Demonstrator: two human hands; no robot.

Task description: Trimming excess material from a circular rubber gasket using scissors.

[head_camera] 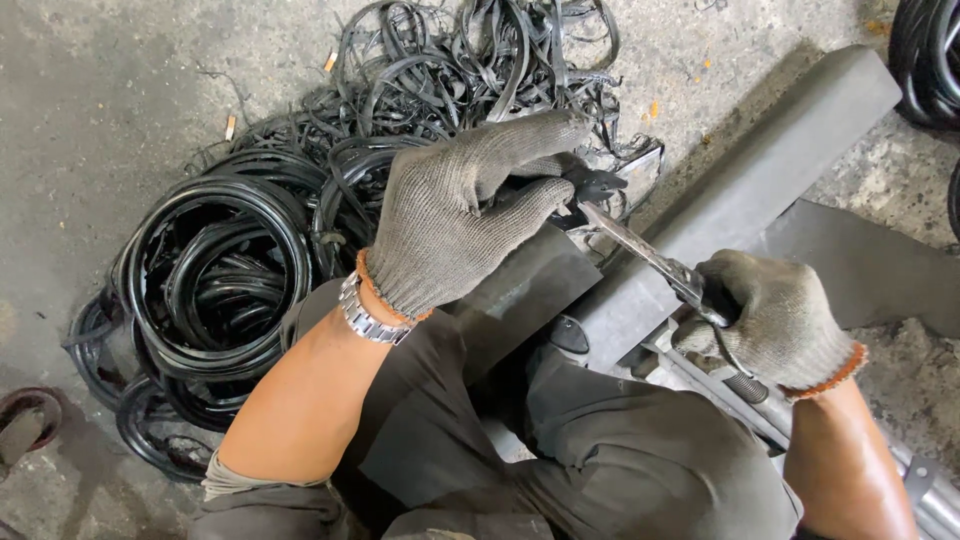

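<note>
My left hand (455, 215), in a grey knit glove with an orange cuff and a metal watch at the wrist, grips the top edge of a dark rubber sheet (520, 290) that rests over my knee. My right hand (775, 320), gloved the same way, is closed around the handle of a knife (640, 250). The knife's blade points up and left, and its tip meets the rubber right beside my left fingers. My dark trousers (600, 460) fill the bottom of the view.
A heap of black rubber rings and cut strips (260, 250) lies on the concrete floor to the left and behind. A long grey block (760, 170) runs diagonally at right, beside another dark rubber sheet (870, 260). More black rings (930, 60) sit top right.
</note>
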